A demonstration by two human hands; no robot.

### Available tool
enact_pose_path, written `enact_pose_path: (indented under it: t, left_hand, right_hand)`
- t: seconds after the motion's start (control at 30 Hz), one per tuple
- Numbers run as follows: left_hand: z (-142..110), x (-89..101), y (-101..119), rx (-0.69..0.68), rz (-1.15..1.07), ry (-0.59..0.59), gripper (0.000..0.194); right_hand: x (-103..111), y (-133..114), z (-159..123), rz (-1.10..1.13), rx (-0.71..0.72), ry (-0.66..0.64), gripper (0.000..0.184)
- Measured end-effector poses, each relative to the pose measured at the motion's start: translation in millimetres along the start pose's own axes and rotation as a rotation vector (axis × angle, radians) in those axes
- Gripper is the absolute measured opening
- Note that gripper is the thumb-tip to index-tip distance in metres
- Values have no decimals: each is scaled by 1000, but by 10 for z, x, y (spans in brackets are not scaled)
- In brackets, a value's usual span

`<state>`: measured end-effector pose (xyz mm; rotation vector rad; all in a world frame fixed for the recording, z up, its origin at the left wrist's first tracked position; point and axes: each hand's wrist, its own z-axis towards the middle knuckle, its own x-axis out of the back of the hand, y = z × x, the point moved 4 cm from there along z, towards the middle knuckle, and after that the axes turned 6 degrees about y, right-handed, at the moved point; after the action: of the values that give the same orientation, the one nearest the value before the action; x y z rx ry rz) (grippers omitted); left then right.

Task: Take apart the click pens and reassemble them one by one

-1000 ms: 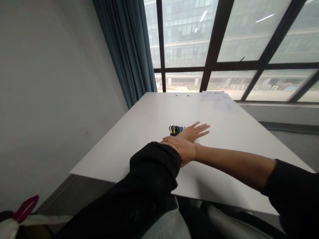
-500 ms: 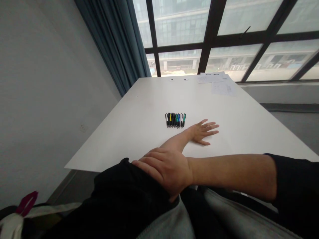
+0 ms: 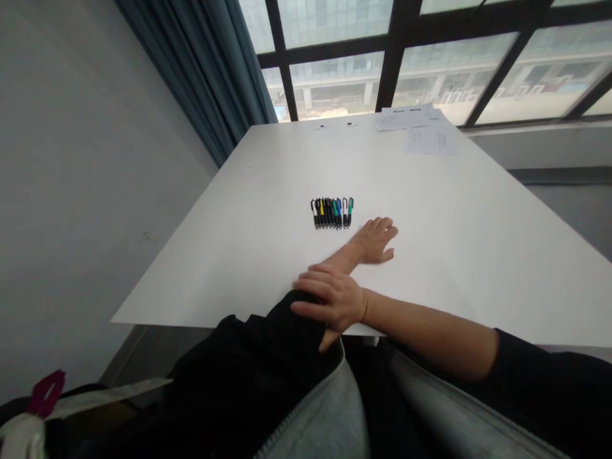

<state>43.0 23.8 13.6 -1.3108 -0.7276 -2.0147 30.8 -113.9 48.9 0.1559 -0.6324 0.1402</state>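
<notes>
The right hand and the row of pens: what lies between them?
Part of the left forearm, with the right hand across it, then a strip of white tabletop before the row of pens; the head view shows this.

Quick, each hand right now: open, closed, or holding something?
Left hand: open, palm down, nothing visible in it.
Right hand: laid over the left forearm at the black sleeve; whether it grips can't be told.

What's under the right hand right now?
The left forearm and its black sleeve show around the right hand; the palm and whatever it covers, including part of the sleeve's edge, are hidden.
</notes>
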Motion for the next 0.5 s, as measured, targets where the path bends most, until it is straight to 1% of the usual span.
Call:
enact_pose_path:
  t: [0.03, 0.07, 0.1, 0.13, 0.2, 0.27, 0.3, 0.37, 0.43, 0.5]
  left_hand:
    - [-32, 4, 2, 30, -1, -9, 45]
    - [-80, 5, 12, 49, -8, -28, 45]
    - [-144, 9, 19, 79, -12, -38, 46]
    - [-223, 17, 28, 102, -12, -46, 50]
    - [-415, 41, 67, 87, -14, -71, 60]
    - [-631, 99, 89, 103, -14, -84, 75]
    - [-740, 133, 92, 132, -25, -104, 81]
    - [-937, 214, 101, 172, -47, -156, 84]
    - [-1081, 300, 110, 175, -57, -203, 87]
    - [-1164, 371, 96, 168, -72, -235, 90]
  right_hand:
    - [43, 106, -164, -40, -74, -41, 73]
    - [104, 235, -338, -80, -190, -96, 77]
    - [194, 356, -512, -103, -288, -134, 82]
    - [305, 462, -676, -109, -356, -153, 90]
    - [546, 626, -960, -137, -408, -220, 98]
    - [791, 775, -1196, -214, -526, -298, 104]
    - [891, 823, -1285, -225, -566, -347, 104]
    - [1030, 867, -1399, -207, -591, -441, 102]
    - [1087, 883, -1445, -186, -601, -525, 97]
    - [1073, 892, -1456, -166, -614, -608, 94]
